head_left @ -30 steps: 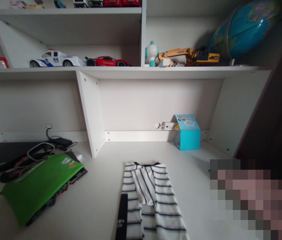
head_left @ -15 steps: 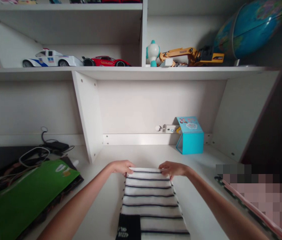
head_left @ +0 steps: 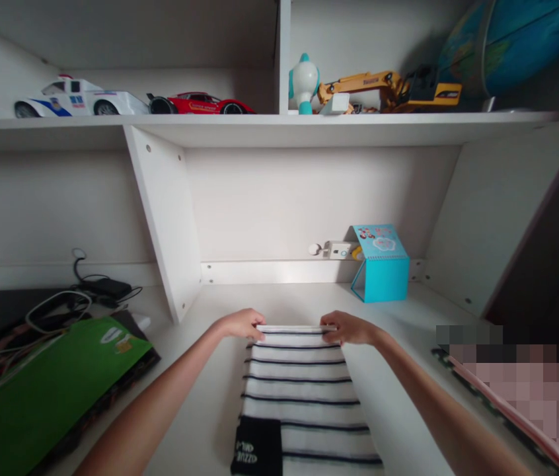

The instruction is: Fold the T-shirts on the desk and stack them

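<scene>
A white striped shirt [head_left: 304, 390] with thin dark stripes lies folded into a long panel on the white desk [head_left: 200, 396]. Lettering shows on a black patch [head_left: 258, 446] at its near left, and the frame's bottom edge cuts the shirt off. My left hand [head_left: 240, 324] pinches the far left corner between thumb and fingers. At the far right corner, my right hand [head_left: 351, 328] grips the same edge. Between the two hands the far edge is stretched straight and looks slightly raised.
A blue desk calendar [head_left: 386, 277] stands behind my right hand, near a wall socket [head_left: 339, 250]. Left lie a green bag [head_left: 61, 377], cables and a black adapter [head_left: 108, 287]. A pixelated pink item [head_left: 532, 396] is at right. Toy vehicles and a globe [head_left: 512, 46] fill the shelf [head_left: 240, 125] above.
The head view has shifted, so the shelf sits higher in the picture. Both hands keep their hold on the shirt, and its far edge appears lifted a little.
</scene>
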Action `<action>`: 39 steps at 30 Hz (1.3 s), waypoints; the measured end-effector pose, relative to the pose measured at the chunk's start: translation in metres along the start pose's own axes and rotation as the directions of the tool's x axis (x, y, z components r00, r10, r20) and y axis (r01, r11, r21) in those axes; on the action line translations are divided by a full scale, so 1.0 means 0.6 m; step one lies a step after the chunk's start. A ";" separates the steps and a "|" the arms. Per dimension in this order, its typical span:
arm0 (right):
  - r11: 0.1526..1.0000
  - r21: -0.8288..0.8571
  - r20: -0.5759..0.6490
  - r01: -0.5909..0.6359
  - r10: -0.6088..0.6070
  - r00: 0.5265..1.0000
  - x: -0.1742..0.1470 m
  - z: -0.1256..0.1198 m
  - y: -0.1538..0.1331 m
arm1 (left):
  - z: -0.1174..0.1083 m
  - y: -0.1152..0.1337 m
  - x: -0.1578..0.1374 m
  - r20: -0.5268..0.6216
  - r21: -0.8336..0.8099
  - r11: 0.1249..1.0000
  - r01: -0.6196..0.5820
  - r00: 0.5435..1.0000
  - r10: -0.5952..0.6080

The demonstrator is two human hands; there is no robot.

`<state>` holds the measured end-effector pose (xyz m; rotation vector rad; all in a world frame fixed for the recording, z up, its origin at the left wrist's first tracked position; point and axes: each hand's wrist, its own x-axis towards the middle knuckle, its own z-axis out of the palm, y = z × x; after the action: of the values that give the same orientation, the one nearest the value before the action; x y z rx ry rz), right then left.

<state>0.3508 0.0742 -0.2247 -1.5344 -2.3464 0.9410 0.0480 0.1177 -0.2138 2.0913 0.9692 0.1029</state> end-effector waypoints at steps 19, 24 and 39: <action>0.974 -0.160 -0.206 -0.163 0.128 0.970 -0.032 0.008 -0.012 | 0.008 0.040 -0.021 -0.107 0.293 0.954 0.066 0.994 -0.035; 0.985 -0.156 -0.465 -0.079 -0.003 0.885 -0.105 -0.076 -0.072 | -0.042 0.136 -0.070 -0.314 0.232 0.963 -0.136 0.927 0.206; 0.920 -0.273 -0.238 0.279 -0.346 0.907 -0.297 0.060 -0.226 | 0.065 0.152 -0.146 -0.268 0.579 0.815 -0.023 0.939 0.217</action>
<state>0.3112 -0.1323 -0.1395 -1.2052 -2.4516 0.3544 0.0565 -0.0002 -0.1544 2.7594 1.1611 0.2558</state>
